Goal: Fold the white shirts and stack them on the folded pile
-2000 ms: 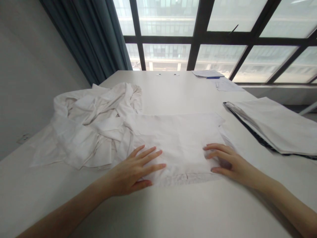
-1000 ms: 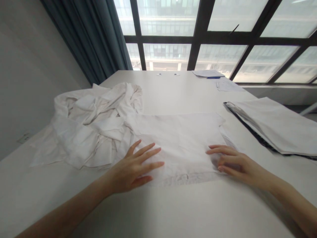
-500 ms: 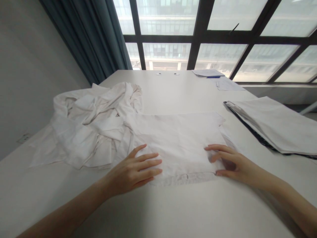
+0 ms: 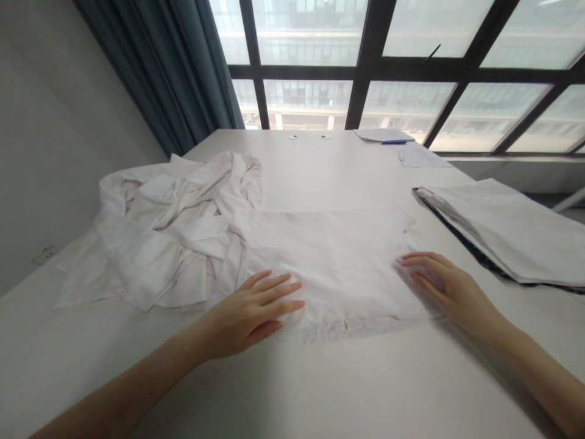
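Nearest is the smooth white tabletop [image 4: 320,390], with both bare forearms reaching in over it from the lower corners. The left hand [image 4: 242,320] lies palm down at the near left part of a flat, thin white fabric panel [image 4: 333,262], its fingers spread wide. The right hand [image 4: 450,292] is at the panel's right side, fingers loosely bent and the thumb a little below the forefinger; whether any fabric is pinched there cannot be told. The panel lies on the tabletop between the hands, with a hem-like strip and a short crease along its near edge and faint wrinkles across it.

At its left, the panel meets a heaped, crumpled mass of white fabric [image 4: 169,231]; whether the two are one piece is unclear. Well to the right of the panel rests a folded white cloth stack [image 4: 516,231] with a thin black layer [image 4: 479,259] under it.

Farther off lie a loose white sheet [image 4: 423,160], a slim blue pen [image 4: 393,142] and white papers [image 4: 381,135]. Beyond the tabletop hang a dark blue-grey curtain [image 4: 183,67] and dark-framed window panes [image 4: 311,100].
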Motion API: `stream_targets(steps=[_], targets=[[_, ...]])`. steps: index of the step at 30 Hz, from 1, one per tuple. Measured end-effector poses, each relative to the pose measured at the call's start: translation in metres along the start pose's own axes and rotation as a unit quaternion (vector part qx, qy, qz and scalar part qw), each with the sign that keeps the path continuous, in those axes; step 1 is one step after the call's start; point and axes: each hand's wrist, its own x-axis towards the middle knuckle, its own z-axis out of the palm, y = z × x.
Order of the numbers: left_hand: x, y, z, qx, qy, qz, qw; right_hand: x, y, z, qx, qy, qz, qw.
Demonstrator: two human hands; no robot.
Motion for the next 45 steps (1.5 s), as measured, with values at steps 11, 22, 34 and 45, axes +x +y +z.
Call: stream_targets(steps=[11, 22, 34, 45], targets=[[-0.002, -0.003, 0.001, 0.02, 0.035, -0.051, 0.998, -0.002, 0.058, -0.001, -0.071, 0.083, 0.159, 0.981], [-0.003, -0.008, 0.002, 0.032, 0.036, -0.079, 0.996, 0.001, 0.026, -0.011, -0.076, 0.049, 0.172, 0.981], [-0.004, -0.006, 0.0, -0.019, 0.048, -0.013, 0.999, -0.001, 0.069, -0.037, -0.184, 0.094, 0.119, 0.971], [-0.008, -0.009, 0.008, 0.048, 0.015, -0.085, 0.995, -0.003, 0.042, 0.017, -0.124, -0.03, -0.037, 0.991]])
